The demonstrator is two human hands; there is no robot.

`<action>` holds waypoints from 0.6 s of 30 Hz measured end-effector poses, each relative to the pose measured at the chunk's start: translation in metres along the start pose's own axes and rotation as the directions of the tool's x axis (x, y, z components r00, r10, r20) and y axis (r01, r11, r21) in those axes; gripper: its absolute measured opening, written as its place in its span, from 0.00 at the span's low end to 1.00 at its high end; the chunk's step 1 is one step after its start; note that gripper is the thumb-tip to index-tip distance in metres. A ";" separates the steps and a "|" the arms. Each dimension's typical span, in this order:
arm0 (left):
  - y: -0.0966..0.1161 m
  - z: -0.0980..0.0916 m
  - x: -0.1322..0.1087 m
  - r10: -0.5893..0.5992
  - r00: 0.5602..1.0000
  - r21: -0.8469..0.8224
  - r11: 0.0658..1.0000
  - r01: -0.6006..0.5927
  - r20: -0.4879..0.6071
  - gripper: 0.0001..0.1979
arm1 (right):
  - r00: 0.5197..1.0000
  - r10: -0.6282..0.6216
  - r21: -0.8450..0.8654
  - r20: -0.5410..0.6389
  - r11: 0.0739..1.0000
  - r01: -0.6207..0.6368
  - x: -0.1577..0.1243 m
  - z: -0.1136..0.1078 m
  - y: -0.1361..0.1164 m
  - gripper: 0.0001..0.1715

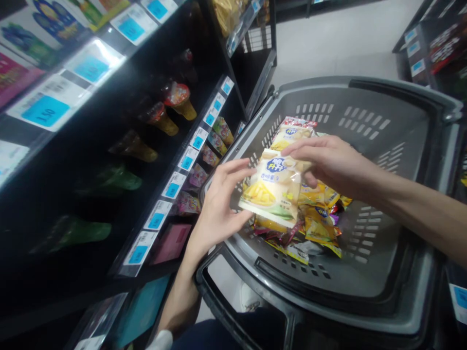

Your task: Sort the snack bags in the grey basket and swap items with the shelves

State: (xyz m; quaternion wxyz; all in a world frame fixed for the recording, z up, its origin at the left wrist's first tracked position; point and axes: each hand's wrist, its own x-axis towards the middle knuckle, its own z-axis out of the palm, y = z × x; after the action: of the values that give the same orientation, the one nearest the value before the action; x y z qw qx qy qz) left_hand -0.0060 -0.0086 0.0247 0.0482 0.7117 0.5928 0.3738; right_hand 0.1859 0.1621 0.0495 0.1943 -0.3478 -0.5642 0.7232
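Observation:
A white and yellow snack packet with a blue logo is held over the shopping basket. My right hand pinches it at its upper right edge, fingers on top and thumb partly hidden behind the packet. Beside the packet's left edge is my left hand, its fingers apart and curved. The left thumb comes close to the lower left corner; whether it touches I cannot tell. Beneath, in the grey basket, lies a pile of snack packets, mostly yellow. Another white packet lies behind the held one.
Along the left runs a dark shelf with blue and white price tags. Cone-shaped packs and small bright bags sit on it. The basket's black handle lies toward me. Pale floor shows beyond, with another shelf at right.

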 end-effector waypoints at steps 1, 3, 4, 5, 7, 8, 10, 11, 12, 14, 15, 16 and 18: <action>0.001 -0.001 0.000 0.026 1.000 0.021 0.999 -0.026 0.006 0.28 | 1.000 0.009 0.012 0.006 1.000 -0.009 0.000 0.000 -0.001 0.04; 0.003 -0.001 0.000 0.041 0.999 0.048 0.998 -0.042 0.019 0.24 | 1.000 0.024 0.060 0.013 0.998 -0.024 -0.001 0.000 -0.002 0.09; 0.003 -0.001 0.000 0.029 0.999 0.050 0.998 -0.030 0.020 0.23 | 0.999 0.033 0.088 0.018 0.996 -0.034 -0.001 0.000 -0.003 0.13; 0.003 -0.001 0.000 0.010 1.000 0.044 0.999 -0.010 0.016 0.23 | 0.999 0.041 0.113 0.023 0.993 -0.044 -0.001 0.000 -0.003 0.16; 0.003 0.000 0.000 -0.034 0.999 0.017 0.999 0.034 0.006 0.22 | 0.998 0.054 0.130 0.036 0.990 -0.058 -0.001 -0.002 -0.003 0.17; 0.003 0.000 0.000 -0.056 0.998 -0.002 0.998 0.056 0.005 0.22 | 0.997 0.056 0.120 0.044 0.991 -0.061 0.000 -0.003 -0.002 0.14; 0.003 0.000 0.000 -0.103 0.995 -0.044 0.994 0.103 0.005 0.20 | 0.997 0.051 0.100 0.061 0.993 -0.057 0.001 -0.004 -0.001 0.08; 0.004 0.000 0.000 -0.132 0.991 -0.058 0.990 0.131 0.001 0.19 | 0.997 0.046 0.101 0.067 0.994 -0.052 0.001 -0.004 0.000 0.05; 0.004 -0.001 -0.001 -0.164 0.986 -0.067 0.984 0.163 -0.005 0.18 | 0.997 0.038 0.110 0.071 0.993 -0.045 0.001 -0.004 0.000 0.05; 0.004 -0.001 -0.002 -0.223 0.974 -0.072 0.973 0.221 -0.032 0.16 | 0.998 0.013 0.122 0.063 0.992 -0.020 0.000 -0.004 0.000 0.07; 0.004 -0.001 -0.002 -0.247 0.968 -0.069 0.967 0.244 -0.051 0.15 | 0.999 -0.006 0.103 0.054 0.995 0.000 0.000 -0.003 -0.001 0.07; 0.004 -0.001 -0.003 -0.268 0.961 -0.067 0.962 0.264 -0.066 0.16 | 0.998 -0.030 0.065 0.046 0.998 0.027 -0.001 -0.002 -0.001 0.07; 0.004 0.000 -0.004 -0.310 0.946 -0.068 0.950 0.304 -0.091 0.19 | 0.995 -0.092 -0.049 0.039 0.994 0.094 -0.004 -0.001 -0.003 0.06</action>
State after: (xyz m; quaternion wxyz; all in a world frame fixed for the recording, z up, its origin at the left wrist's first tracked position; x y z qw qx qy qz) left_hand -0.0027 -0.0136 0.0249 0.0950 0.5895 0.6879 0.4127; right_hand 0.1890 0.1606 0.0531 0.2086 -0.3128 -0.6013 0.7050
